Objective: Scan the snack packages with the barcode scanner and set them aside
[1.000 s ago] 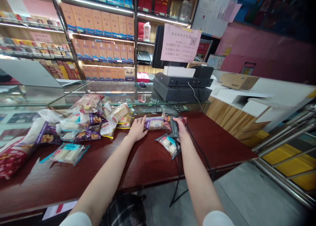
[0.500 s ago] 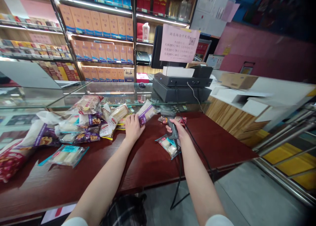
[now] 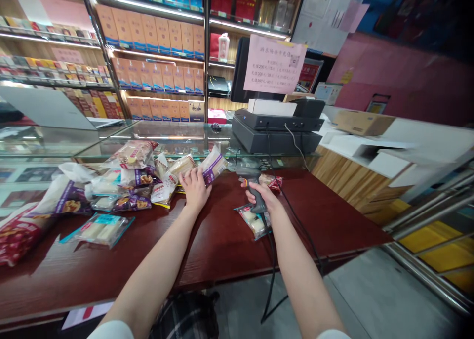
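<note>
My right hand [image 3: 263, 196] grips a dark grey pistol-shaped scanner [image 3: 255, 186], its black cable hanging past the table edge. Left hand [image 3: 195, 188]: fingers spread, at the near end of a white-and-purple plastic food packet [image 3: 214, 166]; can't tell if gripped. Packet tilted, beside the heaped snack bags [image 3: 137, 178]. Blue-edged clear packet [image 3: 255, 221] on dark red wooden table [image 3: 222, 235], below scanner.

The scanner head [image 3: 249, 168] is blurred, and the left picture edge cuts off the red bag [image 3: 19, 236].
</note>
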